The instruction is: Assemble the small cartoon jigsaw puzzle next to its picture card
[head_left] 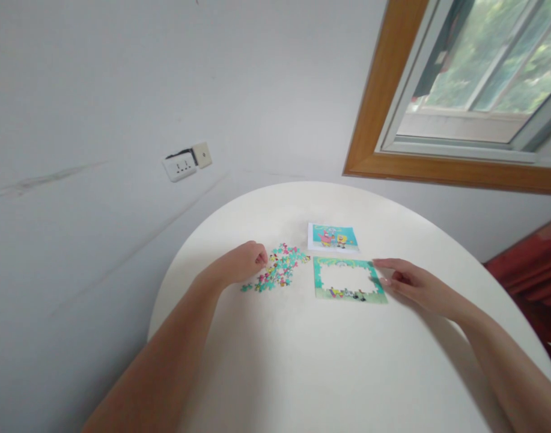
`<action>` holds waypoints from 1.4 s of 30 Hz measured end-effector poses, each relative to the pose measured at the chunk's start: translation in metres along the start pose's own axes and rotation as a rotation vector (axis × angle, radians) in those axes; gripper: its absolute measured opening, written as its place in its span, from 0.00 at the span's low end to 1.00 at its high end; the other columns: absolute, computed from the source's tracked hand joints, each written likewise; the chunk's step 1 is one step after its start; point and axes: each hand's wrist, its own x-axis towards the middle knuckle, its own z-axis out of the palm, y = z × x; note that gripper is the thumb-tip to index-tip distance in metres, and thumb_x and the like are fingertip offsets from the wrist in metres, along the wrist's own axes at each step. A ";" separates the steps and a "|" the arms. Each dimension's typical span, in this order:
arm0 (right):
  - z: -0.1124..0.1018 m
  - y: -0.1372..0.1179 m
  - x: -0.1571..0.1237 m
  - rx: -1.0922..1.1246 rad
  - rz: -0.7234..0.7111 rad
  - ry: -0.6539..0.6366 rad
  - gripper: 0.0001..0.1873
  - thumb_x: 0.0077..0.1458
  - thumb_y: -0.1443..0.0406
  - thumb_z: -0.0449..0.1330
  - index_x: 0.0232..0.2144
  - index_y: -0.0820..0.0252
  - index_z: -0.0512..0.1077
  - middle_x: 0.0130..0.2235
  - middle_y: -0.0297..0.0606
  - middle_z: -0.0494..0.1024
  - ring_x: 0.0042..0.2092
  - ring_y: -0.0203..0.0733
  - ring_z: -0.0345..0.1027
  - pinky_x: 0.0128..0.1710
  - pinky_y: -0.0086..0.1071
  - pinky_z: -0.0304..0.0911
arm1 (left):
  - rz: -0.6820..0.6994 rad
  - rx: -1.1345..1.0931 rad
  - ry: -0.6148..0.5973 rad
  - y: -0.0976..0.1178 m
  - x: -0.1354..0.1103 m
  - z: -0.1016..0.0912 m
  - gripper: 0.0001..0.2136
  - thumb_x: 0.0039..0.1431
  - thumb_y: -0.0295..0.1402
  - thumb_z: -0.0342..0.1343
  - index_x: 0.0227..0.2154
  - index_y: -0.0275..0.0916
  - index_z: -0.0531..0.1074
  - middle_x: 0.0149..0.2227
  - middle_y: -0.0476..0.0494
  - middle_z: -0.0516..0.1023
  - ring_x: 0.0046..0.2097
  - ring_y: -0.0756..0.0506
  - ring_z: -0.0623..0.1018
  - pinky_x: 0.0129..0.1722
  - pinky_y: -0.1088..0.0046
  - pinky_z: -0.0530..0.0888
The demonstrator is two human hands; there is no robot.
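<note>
My left hand [248, 262] is at the left edge of a loose heap of jigsaw pieces [282, 264], coloured teal, pink and yellow. Its fingers are curled in, and whatever they may hold is hidden. A jigsaw frame [351, 297] with printed cartoon figures lies flat to the right of the heap, its middle showing white. At the frame's right side is my right hand [404, 279], index finger and thumb apart, the fingertips over or touching the border. Behind the frame rests a reference picture [333, 237] with a pink and a yellow cartoon character.
Everything lies on a round white table [311, 361]. A pale wall stands behind it, with a socket [180, 166] at the left. A wood-framed window [464, 162] is at the upper right, and red fabric [536, 264] shows beyond the table's right edge.
</note>
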 end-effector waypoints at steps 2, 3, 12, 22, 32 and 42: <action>0.000 0.001 0.000 0.005 -0.012 -0.012 0.36 0.49 0.41 0.58 0.53 0.56 0.71 0.40 0.41 0.75 0.30 0.36 0.60 0.28 0.30 0.59 | 0.000 0.002 0.007 0.002 0.000 0.000 0.07 0.51 0.25 0.51 0.28 0.36 0.74 0.30 0.45 0.76 0.32 0.48 0.74 0.32 0.75 0.67; 0.000 0.002 0.001 0.007 -0.019 -0.018 0.36 0.50 0.42 0.57 0.54 0.56 0.70 0.41 0.42 0.75 0.30 0.36 0.60 0.28 0.30 0.59 | -0.002 0.001 0.011 0.003 0.000 0.000 0.07 0.51 0.25 0.51 0.29 0.36 0.74 0.30 0.46 0.77 0.32 0.48 0.74 0.32 0.76 0.67; 0.000 0.003 0.001 0.003 -0.014 -0.028 0.35 0.51 0.43 0.58 0.54 0.58 0.69 0.40 0.43 0.76 0.30 0.36 0.60 0.28 0.31 0.59 | -0.005 -0.007 0.030 0.003 -0.001 -0.007 0.10 0.53 0.26 0.49 0.35 0.36 0.76 0.32 0.45 0.78 0.34 0.47 0.76 0.34 0.75 0.68; -0.001 0.007 0.001 0.005 -0.004 -0.033 0.33 0.52 0.44 0.58 0.55 0.55 0.69 0.46 0.43 0.75 0.33 0.38 0.63 0.31 0.32 0.63 | 0.071 -0.283 -0.033 0.002 0.002 -0.005 0.16 0.52 0.36 0.50 0.40 0.35 0.75 0.33 0.45 0.80 0.35 0.46 0.77 0.34 0.76 0.71; -0.001 0.001 0.001 0.014 -0.004 -0.030 0.35 0.50 0.43 0.58 0.54 0.56 0.70 0.44 0.43 0.76 0.33 0.39 0.63 0.30 0.33 0.62 | 0.091 -0.334 -0.056 0.008 0.003 -0.002 0.16 0.55 0.36 0.49 0.43 0.37 0.75 0.36 0.45 0.80 0.37 0.46 0.77 0.37 0.75 0.71; -0.001 -0.001 0.000 0.011 -0.013 -0.020 0.34 0.51 0.43 0.58 0.53 0.57 0.70 0.35 0.38 0.73 0.30 0.37 0.59 0.29 0.32 0.59 | 0.187 -0.184 0.122 0.026 0.007 0.007 0.14 0.55 0.32 0.50 0.40 0.38 0.77 0.35 0.44 0.76 0.35 0.48 0.74 0.36 0.75 0.69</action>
